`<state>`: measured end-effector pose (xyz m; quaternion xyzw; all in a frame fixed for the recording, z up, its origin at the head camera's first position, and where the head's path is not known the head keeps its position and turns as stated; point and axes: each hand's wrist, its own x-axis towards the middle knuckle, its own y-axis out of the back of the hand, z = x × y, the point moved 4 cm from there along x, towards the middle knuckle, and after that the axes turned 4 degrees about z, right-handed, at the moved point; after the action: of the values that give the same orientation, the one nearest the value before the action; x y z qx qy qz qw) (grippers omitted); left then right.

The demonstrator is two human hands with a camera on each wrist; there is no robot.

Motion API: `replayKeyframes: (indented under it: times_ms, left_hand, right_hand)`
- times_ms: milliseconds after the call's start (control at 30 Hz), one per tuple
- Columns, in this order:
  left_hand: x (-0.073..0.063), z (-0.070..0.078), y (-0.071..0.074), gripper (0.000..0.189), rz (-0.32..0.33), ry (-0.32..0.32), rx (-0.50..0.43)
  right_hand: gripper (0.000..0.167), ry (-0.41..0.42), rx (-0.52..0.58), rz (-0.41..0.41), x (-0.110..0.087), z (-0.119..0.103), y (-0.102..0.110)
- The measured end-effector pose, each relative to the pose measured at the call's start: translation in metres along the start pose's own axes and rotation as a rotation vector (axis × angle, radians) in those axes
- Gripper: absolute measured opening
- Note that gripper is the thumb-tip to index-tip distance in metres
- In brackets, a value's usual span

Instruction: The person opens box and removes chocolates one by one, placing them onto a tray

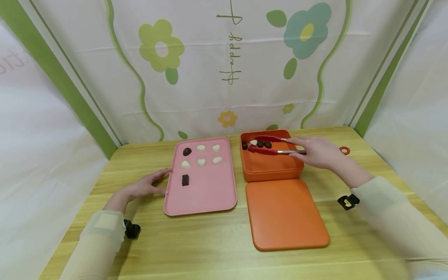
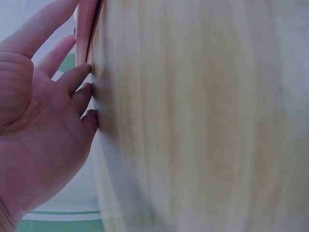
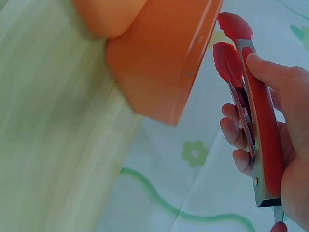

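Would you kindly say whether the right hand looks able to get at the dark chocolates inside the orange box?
Probably yes: the right hand holds red-tipped tongs over the orange box, whose lid lies off it on the table, leaving the dark chocolates uncovered.

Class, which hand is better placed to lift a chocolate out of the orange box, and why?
Probably the right hand: it holds the red tongs close to the chocolates in the orange box. The left hand is farther away, touching the pink tray.
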<state>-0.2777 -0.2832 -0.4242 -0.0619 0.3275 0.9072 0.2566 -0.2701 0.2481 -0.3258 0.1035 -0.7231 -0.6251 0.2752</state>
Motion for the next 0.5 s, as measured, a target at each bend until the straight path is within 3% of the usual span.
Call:
replayKeyframes:
  times_ms: [200,500]
  left_hand:
    - [-0.001,0.002,0.001,0.087,0.001,0.003,0.006]
    - [0.000,0.000,0.000,0.088,-0.001,0.002,0.002]
  right_hand:
    - [0.048,0.023,-0.050,-0.027,-0.002,0.009,-0.005]
    - [0.049,-0.004,-0.065,-0.108,0.014,0.007,-0.017]
